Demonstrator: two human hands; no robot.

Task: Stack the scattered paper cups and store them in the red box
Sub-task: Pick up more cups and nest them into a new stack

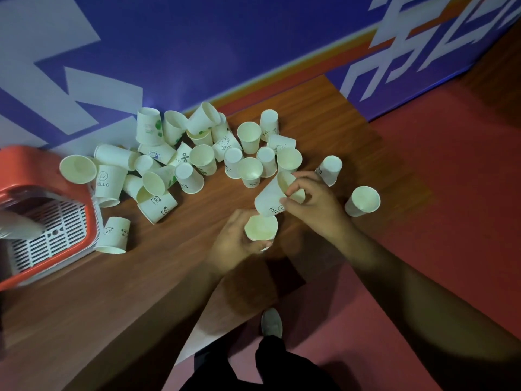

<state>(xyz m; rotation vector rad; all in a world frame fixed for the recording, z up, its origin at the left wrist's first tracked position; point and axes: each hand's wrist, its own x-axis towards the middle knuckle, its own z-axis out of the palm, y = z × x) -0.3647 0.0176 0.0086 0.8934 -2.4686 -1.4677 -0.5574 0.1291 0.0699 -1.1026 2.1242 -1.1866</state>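
Wooden table, cups heaped beyond; left grip, right grip each clasp one.

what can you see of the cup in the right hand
The cup looks like white paper, with a black smiley and HEL printed near its lower end. It is tilted, off the table, its upper end gripped by the right hand. Its lower end hangs over the open cup in the left hand.

Setting: indoor, dim. Reads as an event or display space, not a home. Evidence: blue-purple wall panel with oversized white lettering and an orange stripe; red floor; wood-grain table against the panel.
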